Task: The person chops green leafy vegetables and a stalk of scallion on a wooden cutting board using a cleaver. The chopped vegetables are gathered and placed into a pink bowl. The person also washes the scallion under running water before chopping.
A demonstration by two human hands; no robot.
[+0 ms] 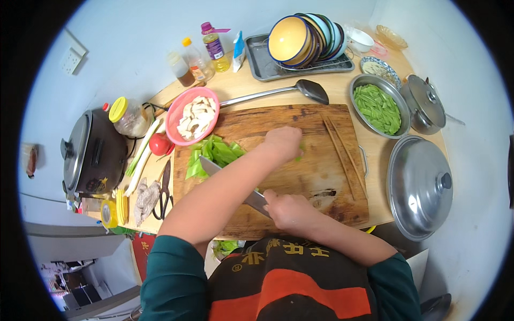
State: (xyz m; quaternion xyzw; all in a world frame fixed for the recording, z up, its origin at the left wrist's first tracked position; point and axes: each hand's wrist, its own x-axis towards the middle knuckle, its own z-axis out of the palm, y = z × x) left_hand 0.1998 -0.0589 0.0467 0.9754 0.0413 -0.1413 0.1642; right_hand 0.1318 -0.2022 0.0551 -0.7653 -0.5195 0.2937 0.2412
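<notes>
My right hand (291, 212) grips a wide-bladed kitchen knife (257, 202) near the front of the wooden cutting board (289, 176). The blade runs up and left under my left forearm, which hides its middle. Its far end lies against a heap of cut green leaf-stem pieces (219, 151) on the board's left side. My left hand (283, 143) is stretched across the blade to the board's upper middle, fingers curled down. A blurred scrap of green (299, 154) shows at its fingertips; whether the fingers hold it is hidden.
Chopsticks (341, 156) lie on the board's right. Around it are a pink basket (170, 122) of sliced white pieces, a spatula (313, 91), a metal basin (404, 120) of cut greens, a large lid (417, 188), a tomato (160, 144), scissors (164, 196) and stacked bowls (289, 38).
</notes>
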